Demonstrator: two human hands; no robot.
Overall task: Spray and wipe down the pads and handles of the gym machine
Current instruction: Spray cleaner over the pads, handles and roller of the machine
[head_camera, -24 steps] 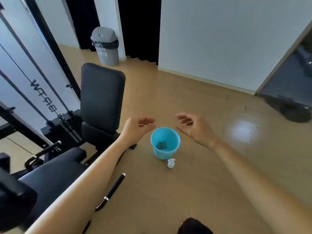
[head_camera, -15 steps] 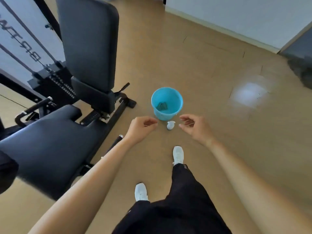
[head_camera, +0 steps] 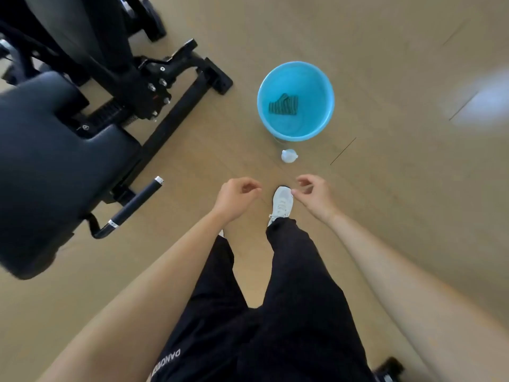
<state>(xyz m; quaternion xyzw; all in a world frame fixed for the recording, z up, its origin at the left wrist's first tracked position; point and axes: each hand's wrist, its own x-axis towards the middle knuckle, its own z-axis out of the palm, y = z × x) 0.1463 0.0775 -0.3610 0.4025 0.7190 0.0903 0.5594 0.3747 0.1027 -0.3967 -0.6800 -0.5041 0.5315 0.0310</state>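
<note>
Left hand and right hand, both loosely curled, empty; striped green cloth inside blue bucket, white spray bottle just beside; black seat pad at left.

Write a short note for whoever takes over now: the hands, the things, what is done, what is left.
Left hand and right hand: loosely curled, holding nothing, above the floor.
Cloth lies inside the blue bucket; a small white object, perhaps the spray bottle, stands on the floor beside it.
Seat pad and handle of the machine are at the left.
Done: nothing visible; cloth untouched.
Left: take spray and cloth, spray, wipe pads and handles.
</note>
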